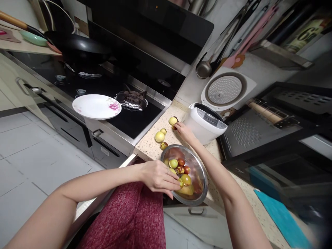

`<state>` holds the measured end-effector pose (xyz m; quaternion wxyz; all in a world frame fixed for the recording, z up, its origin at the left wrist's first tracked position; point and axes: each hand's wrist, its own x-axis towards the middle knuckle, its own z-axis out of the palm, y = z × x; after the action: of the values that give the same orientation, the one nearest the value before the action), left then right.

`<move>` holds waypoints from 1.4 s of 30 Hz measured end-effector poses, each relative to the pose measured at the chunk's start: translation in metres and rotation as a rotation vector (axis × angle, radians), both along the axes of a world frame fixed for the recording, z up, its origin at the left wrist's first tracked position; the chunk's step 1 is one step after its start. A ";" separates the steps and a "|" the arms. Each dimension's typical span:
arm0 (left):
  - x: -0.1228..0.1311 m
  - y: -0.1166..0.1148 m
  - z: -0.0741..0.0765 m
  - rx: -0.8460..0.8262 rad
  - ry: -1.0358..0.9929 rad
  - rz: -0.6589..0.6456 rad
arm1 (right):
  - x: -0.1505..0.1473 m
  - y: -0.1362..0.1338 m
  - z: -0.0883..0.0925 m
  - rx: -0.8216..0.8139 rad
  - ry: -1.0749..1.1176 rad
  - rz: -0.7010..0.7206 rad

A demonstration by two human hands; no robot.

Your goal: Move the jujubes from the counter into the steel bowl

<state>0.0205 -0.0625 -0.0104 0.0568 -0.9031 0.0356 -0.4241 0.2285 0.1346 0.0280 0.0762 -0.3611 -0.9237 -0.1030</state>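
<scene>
My left hand (158, 176) reaches over the near left rim of a steel bowl (201, 169). Its fingers are stretched out and touch a mottled yellow-green jujube (181, 182), the thumb apart from them. Inside the bowl lie several yellow-green and red-brown jujubes (181, 162). My right hand (183, 132) is at the counter beyond the bowl, fingertips closed on a dark red jujube (174, 127) that they partly hide. A yellow fruit (173, 120) touches this spot. Closer to the bowl, a large yellow fruit (159, 137), a smaller one (163, 131) and a brown mottled jujube (164, 145) rest on the counter.
A white rice cooker (204, 128) stands with its lid (225, 90) raised. On the stove's front edge sits a flowered white plate (96, 106), with a black wok (77, 46) behind. At right are a black oven (261, 138) and a blue cloth (281, 216).
</scene>
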 end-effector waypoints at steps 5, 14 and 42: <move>0.000 0.001 0.001 0.048 -0.053 -0.014 | -0.001 0.001 -0.010 0.021 0.012 0.002; 0.000 0.001 -0.001 0.026 -0.023 -0.011 | 0.006 -0.001 -0.022 0.059 0.094 0.007; -0.003 0.003 -0.002 0.070 -0.097 -0.024 | 0.026 -0.155 0.033 -0.362 0.354 0.334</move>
<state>0.0172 -0.0598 -0.0128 0.0850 -0.8786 0.0584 -0.4664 0.2547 -0.0209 0.0612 0.1865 -0.2244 -0.9459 0.1418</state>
